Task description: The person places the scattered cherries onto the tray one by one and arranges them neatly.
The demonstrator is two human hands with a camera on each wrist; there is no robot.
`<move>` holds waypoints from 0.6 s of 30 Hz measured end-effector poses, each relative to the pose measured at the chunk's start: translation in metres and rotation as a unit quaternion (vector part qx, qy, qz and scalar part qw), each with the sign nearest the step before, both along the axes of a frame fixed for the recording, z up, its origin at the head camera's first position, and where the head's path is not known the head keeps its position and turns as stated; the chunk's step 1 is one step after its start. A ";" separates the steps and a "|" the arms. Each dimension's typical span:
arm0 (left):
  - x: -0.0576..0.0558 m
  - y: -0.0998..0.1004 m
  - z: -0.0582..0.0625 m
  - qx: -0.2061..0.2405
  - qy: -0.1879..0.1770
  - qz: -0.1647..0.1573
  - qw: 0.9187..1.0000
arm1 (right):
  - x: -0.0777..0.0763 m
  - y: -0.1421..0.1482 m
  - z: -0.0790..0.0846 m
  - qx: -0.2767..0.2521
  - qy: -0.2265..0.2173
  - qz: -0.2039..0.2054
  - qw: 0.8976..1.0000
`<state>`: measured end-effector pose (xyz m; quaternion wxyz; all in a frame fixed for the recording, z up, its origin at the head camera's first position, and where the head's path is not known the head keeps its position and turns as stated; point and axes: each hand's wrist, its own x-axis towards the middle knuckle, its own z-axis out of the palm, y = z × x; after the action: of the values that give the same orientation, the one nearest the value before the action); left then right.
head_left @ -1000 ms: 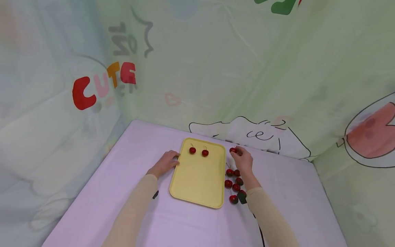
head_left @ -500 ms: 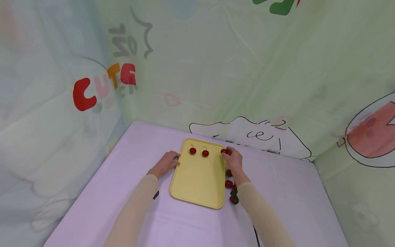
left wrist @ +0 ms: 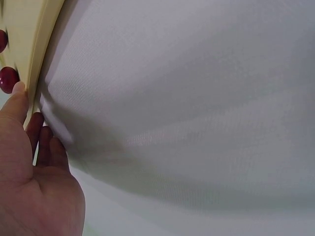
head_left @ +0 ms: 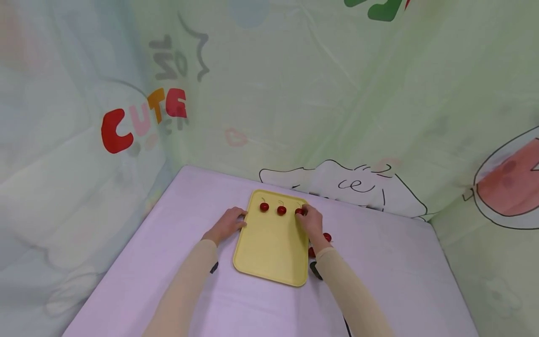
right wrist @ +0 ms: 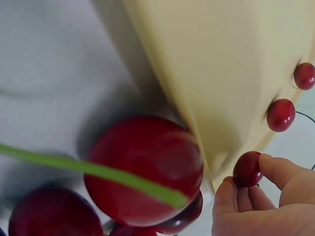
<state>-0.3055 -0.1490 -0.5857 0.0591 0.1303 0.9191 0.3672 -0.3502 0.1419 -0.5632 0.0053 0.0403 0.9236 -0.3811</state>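
Note:
A yellow tray (head_left: 269,252) lies on the table with two red cherries, one at the far left (head_left: 264,207) and one beside it (head_left: 281,210). My left hand (head_left: 229,224) holds the tray's left edge; in the left wrist view the thumb is over the rim (left wrist: 42,42) and the fingers are outside it. Between thumb and fingers, my right hand (head_left: 312,224) pinches a third cherry (right wrist: 247,169) above the tray's far right corner, in line with the other two. The held cherry is partly covered by the fingers in the head view.
Loose cherries (right wrist: 145,169) sit just right of the tray, largely hidden by the right forearm in the head view; one has a green stem (right wrist: 93,169). Lilac cloth (head_left: 391,262) covers the table. Printed curtains (head_left: 269,93) rise behind and at the sides.
My right hand has carried the cherry leftward from beyond the tray's right edge to over its far right corner. The left hand has stayed at the left edge.

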 end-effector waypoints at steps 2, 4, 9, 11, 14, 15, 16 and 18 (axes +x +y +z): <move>0.001 0.001 0.001 0.000 0.000 0.001 1.000 | 0.000 0.000 -0.001 0.007 0.004 0.007 1.000; 0.002 0.002 0.003 -0.002 0.002 0.002 1.000 | -0.001 -0.001 -0.002 0.020 0.009 0.014 1.000; 0.002 0.003 0.004 0.002 0.001 0.005 1.000 | -0.001 -0.002 -0.003 0.034 0.010 0.016 0.999; 0.003 0.003 0.005 0.001 -0.001 0.006 1.000 | -0.001 -0.002 -0.003 0.032 0.006 0.015 0.999; 0.004 0.004 0.007 0.003 -0.004 0.009 1.000 | -0.001 -0.003 -0.003 0.033 0.004 0.014 0.999; 0.004 0.004 0.008 0.003 -0.004 0.009 1.000 | -0.001 -0.004 -0.003 0.036 0.005 0.015 0.999; 0.004 0.004 0.008 0.004 -0.003 0.010 1.000 | -0.001 -0.004 -0.003 0.036 0.005 0.016 0.999; 0.004 0.004 0.008 0.006 0.000 0.010 1.000 | 0.000 -0.005 -0.002 0.035 0.005 0.016 0.999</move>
<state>-0.3010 -0.1452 -0.5774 0.0546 0.1212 0.9182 0.3732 -0.3504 0.1370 -0.5649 0.0055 0.0236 0.9369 -0.3488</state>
